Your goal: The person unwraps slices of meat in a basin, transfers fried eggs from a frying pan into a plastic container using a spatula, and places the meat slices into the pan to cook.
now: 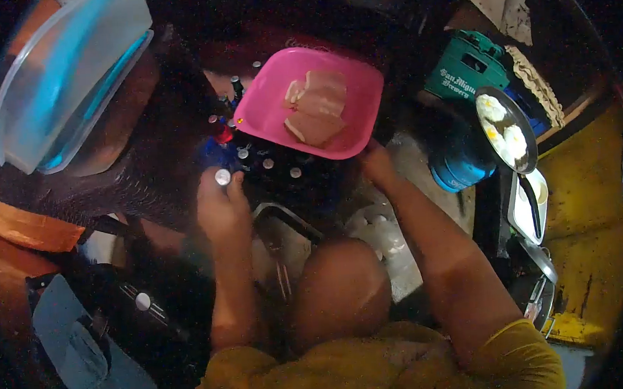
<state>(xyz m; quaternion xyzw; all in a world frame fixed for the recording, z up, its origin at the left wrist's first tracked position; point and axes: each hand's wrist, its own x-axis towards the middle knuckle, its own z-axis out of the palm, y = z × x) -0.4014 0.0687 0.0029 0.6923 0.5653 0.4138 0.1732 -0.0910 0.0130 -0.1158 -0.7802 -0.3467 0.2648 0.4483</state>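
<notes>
My left hand [222, 203] is closed around the neck of a bottle, its pale cap [222, 176] showing between thumb and fingers. The bottle's body is hidden below the hand. With my right hand [375, 164] I grip the near right corner of a pink plastic basin [361, 72]; the fingertips are hidden beneath its rim. Inside the basin lie pale slabs of raw meat [315, 108]. The basin is over or just behind a group of capped bottles [268, 164]. Beside them, near my left hand, stands a bottle with red contents [221, 131].
At right, a frying pan [508, 124] holds eggs, above a white tray [520, 219]. A green crate [465, 65] and a blue container [462, 171] stand nearby. Clear plastic containers [32, 103] sit on the dark surface at left. A blue-grey chair [87, 354] is lower left.
</notes>
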